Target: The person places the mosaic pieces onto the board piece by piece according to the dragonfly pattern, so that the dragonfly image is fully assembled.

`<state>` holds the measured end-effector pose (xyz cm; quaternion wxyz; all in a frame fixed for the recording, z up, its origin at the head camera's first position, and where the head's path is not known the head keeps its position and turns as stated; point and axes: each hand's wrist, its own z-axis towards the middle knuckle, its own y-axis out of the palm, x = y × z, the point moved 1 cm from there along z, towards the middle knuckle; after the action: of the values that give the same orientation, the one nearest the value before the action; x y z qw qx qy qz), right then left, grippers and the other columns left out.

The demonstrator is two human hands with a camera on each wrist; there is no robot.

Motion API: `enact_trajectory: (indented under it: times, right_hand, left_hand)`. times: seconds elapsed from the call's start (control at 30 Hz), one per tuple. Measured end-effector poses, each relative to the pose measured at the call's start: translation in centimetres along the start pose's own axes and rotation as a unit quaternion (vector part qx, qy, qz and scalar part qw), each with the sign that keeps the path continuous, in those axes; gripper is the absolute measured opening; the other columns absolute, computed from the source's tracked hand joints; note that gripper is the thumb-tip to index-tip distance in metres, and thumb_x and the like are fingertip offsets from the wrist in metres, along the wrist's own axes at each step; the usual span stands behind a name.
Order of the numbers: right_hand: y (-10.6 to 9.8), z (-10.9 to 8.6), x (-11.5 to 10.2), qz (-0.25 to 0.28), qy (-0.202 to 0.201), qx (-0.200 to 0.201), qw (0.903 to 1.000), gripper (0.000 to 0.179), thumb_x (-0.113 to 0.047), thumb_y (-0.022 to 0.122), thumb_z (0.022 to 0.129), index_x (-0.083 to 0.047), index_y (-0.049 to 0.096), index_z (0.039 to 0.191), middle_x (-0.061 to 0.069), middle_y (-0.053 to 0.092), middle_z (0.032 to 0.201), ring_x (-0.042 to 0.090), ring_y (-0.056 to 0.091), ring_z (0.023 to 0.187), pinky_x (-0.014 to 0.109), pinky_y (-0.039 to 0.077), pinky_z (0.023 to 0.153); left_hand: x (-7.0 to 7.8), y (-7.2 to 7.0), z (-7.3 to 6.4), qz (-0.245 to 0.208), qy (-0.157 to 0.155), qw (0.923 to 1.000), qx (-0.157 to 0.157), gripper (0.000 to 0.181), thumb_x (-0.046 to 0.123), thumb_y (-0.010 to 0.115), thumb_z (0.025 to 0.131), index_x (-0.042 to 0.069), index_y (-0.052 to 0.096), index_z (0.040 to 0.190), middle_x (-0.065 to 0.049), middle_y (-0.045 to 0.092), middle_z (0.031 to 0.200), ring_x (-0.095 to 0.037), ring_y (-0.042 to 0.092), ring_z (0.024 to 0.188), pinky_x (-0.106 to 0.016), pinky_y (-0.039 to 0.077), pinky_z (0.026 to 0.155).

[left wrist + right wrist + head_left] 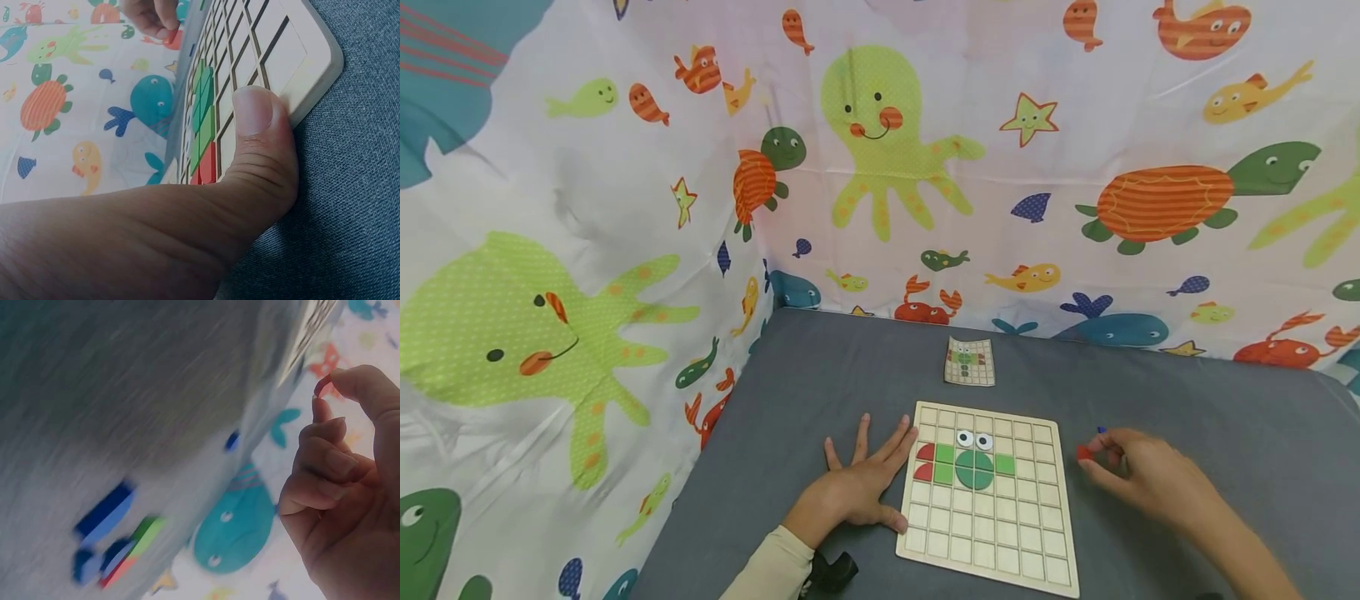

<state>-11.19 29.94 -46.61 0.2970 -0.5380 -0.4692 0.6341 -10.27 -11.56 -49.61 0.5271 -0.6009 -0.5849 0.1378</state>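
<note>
A wooden grid board (985, 546) lies on the grey cloth. Its upper left part bears red quarter-round pieces (924, 472), light green squares (1004, 465), a dark green circle of quarter pieces (974, 470) and two eye pieces (974, 439). With fingers spread, my left hand (859, 486) rests at the board's left side, its thumb (265, 140) touching the edge. Off the right side, my right hand (1153, 477) pinches a small red piece (323, 385) with a curved edge between thumb and index finger. Its other fingers are bent.
Beyond the board lies a small pattern card (970, 380) with a similar figure. Several loose pieces, among them a blue one (103, 512) and a green one (147, 535), lie on the cloth. A printed sea-animal curtain (925, 208) borders the table. A black object (835, 573) is by my left wrist.
</note>
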Motion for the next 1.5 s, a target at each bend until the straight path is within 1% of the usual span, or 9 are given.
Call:
enact_trajectory:
  times: [0.17,0.27,0.4,0.5,0.63,0.83,1.1,1.3,1.5]
  right_hand:
    - [1.0,0.8,-2.3,0.004,-0.035,-0.017,0.9992,0.026,-0.039,0.083,0.093,-0.018,0.073,0.103,-0.011,0.051,0.076,0.0,0.038,0.055,0.022,0.031,0.047]
    - [1.9,1.2,-3.0,0.003,-0.053,-0.029,0.9981,0.027,-0.042,0.083,0.093,-0.019,0.071,0.101,-0.012,0.049,0.073,-0.001,0.036,0.054,0.021,0.03,0.047]
    - [2.6,1.5,-3.7,0.005,-0.073,-0.036,0.9967,0.023,-0.037,0.083,0.093,-0.019,0.069,0.098,-0.012,0.047,0.072,-0.002,0.036,0.055,0.021,0.031,0.049]
    - [2.9,1.7,-4.3,0.002,-0.08,-0.037,0.9961,0.022,-0.035,0.083,0.093,-0.018,0.069,0.098,-0.011,0.049,0.073,-0.002,0.038,0.057,0.021,0.033,0.05]
    - [3.4,2.0,-4.9,-0.007,-0.079,-0.036,0.9962,0.02,-0.035,0.083,0.093,-0.019,0.07,0.096,-0.012,0.05,0.073,-0.002,0.04,0.057,0.021,0.035,0.049]
    - [3.9,2.4,-5.2,-0.023,-0.073,-0.041,0.9962,0.018,-0.035,0.083,0.093,-0.021,0.071,0.096,-0.013,0.05,0.074,-0.002,0.039,0.056,0.021,0.031,0.046]
    - [3.8,2.6,-5.5,-0.022,-0.08,-0.038,0.9958,0.017,-0.033,0.083,0.093,-0.022,0.071,0.094,-0.014,0.05,0.073,-0.001,0.04,0.056,0.022,0.033,0.046]
    - [3.8,2.6,-5.6,-0.023,-0.071,-0.043,0.9963,0.018,-0.034,0.084,0.093,-0.022,0.07,0.094,-0.014,0.049,0.071,0.0,0.04,0.055,0.022,0.032,0.046]
    - [4.1,2.5,-5.4,-0.02,-0.061,-0.052,0.9966,0.019,-0.037,0.083,0.093,-0.023,0.071,0.096,-0.014,0.049,0.071,0.001,0.039,0.054,0.022,0.032,0.045]
  left_hand:
    - [0.7,-0.7,-0.5,0.007,-0.008,0.9999,0.002,0.129,0.057,0.086,0.077,0.039,0.0,0.171,0.014,-0.011,0.178,-0.044,-0.023,0.159,-0.091,-0.007,0.106]
    - [0.1,-0.1,0.0,-0.001,-0.003,1.0,0.0,0.13,0.056,0.087,0.077,0.042,-0.002,0.171,0.016,-0.014,0.177,-0.043,-0.027,0.158,-0.092,-0.01,0.104]
    - [-0.1,0.0,0.0,-0.009,0.006,0.9999,-0.003,0.129,0.055,0.086,0.079,0.044,-0.006,0.17,0.019,-0.018,0.175,-0.042,-0.029,0.157,-0.092,-0.012,0.103]
    - [0.5,-0.4,-0.5,-0.002,0.004,1.0,-0.001,0.129,0.054,0.086,0.08,0.042,-0.005,0.17,0.017,-0.016,0.176,-0.044,-0.026,0.158,-0.092,-0.009,0.105]
    - [0.6,-0.4,-0.5,0.005,-0.002,1.0,-0.002,0.128,0.056,0.086,0.079,0.04,-0.002,0.171,0.015,-0.013,0.177,-0.043,-0.025,0.159,-0.091,-0.008,0.106]
    - [0.5,-0.4,-0.5,0.005,0.0,1.0,0.004,0.129,0.058,0.086,0.077,0.038,0.0,0.172,0.014,-0.011,0.178,-0.043,-0.024,0.159,-0.092,-0.008,0.106]
    - [-0.2,-0.1,0.1,-0.013,0.014,0.9998,0.002,0.13,0.054,0.086,0.08,0.043,-0.007,0.17,0.018,-0.018,0.175,-0.043,-0.03,0.157,-0.093,-0.013,0.101]
    - [-0.7,0.5,0.6,-0.012,0.015,0.9998,0.006,0.132,0.057,0.086,0.078,0.045,-0.009,0.169,0.02,-0.02,0.174,-0.042,-0.031,0.156,-0.093,-0.017,0.099]
    - [0.1,-0.4,-0.2,-0.01,0.01,0.9999,-0.005,0.129,0.054,0.086,0.08,0.041,-0.005,0.17,0.017,-0.016,0.176,-0.043,-0.028,0.157,-0.092,-0.012,0.103]
